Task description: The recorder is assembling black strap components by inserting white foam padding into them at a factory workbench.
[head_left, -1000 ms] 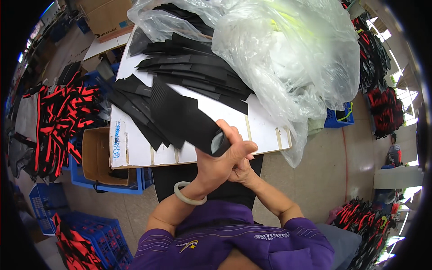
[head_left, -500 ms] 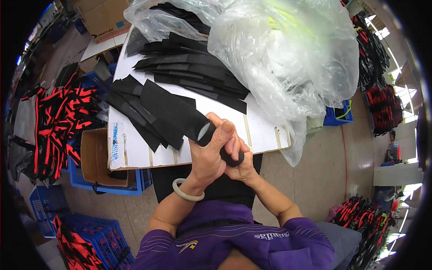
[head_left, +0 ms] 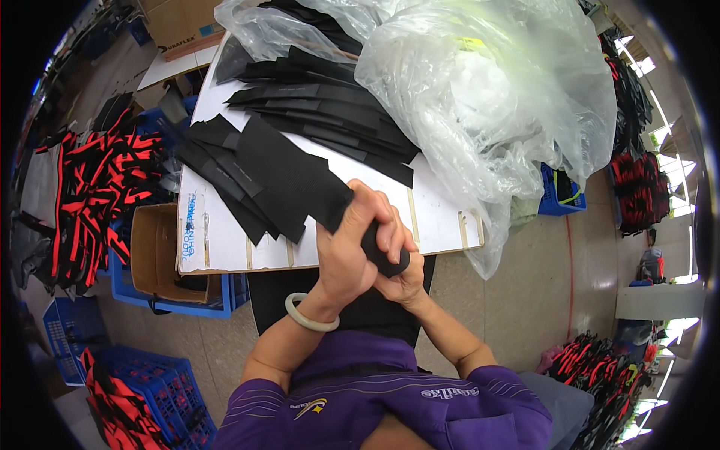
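Gripping a black strip by its near end, the left hand is held over the near edge of the white counter, its fingers curled tightly. A rounded black end is enclosed by the right hand just beyond that edge; whether it belongs to the same strip cannot be told for certain, since it is partly covered by fingers. The strip is slanted toward the left edge, overlapping a fanned pile of similar pieces. One strip appears to be midway through handling, while the rest are left lying, with a larger stack spread toward the far edge; which have been worked is not shown. The far right corner is covered by a clear plastic bag, so movement seems hemmed in there. More room is offered toward the near right corner, where white surface is exposed.
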Motion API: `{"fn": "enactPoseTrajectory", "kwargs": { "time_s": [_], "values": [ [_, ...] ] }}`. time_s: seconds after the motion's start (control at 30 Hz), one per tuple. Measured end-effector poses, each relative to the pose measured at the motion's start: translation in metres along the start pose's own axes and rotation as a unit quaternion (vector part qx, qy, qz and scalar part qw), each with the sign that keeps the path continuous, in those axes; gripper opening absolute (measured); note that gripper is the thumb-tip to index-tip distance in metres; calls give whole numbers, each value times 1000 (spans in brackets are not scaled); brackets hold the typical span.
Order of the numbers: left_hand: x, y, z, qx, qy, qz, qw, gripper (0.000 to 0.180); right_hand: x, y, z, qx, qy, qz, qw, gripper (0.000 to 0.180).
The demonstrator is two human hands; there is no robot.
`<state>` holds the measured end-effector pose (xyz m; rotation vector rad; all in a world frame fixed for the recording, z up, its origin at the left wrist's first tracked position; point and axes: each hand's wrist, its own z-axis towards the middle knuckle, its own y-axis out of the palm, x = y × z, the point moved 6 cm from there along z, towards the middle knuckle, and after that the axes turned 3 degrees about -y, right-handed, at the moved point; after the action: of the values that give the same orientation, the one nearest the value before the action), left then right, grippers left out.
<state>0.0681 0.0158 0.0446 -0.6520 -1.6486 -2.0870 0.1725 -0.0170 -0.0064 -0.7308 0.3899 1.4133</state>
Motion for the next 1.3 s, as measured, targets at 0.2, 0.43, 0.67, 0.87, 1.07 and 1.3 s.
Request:
{"fn": "enactPoseTrajectory", "kwargs": {
  "time_s": [0.2,0.43,0.67,0.87,1.07,1.3],
  "values": [
    [5,-42,16,111,-63,-112,985,45,-6,-27,16,-39,142,92,985,31],
    [-3,-52,23,29,-42,-27,998,54,15,-26,34,-5,379,182,907,16],
    [-5,-61,18,81,-63,123,987,59,21,-33,46,-81,292,68,950,14],
    [-17,-69,21,112,-119,13,987,55,29,-34,34,-83,382,221,894,16],
    [-19,-67,22,94,-105,-45,989,51,31,-28,27,-56,397,264,877,17],
    [-21,-58,20,94,-87,-3,992,49,36,-25,13,1,407,275,871,17]
  ]
}}
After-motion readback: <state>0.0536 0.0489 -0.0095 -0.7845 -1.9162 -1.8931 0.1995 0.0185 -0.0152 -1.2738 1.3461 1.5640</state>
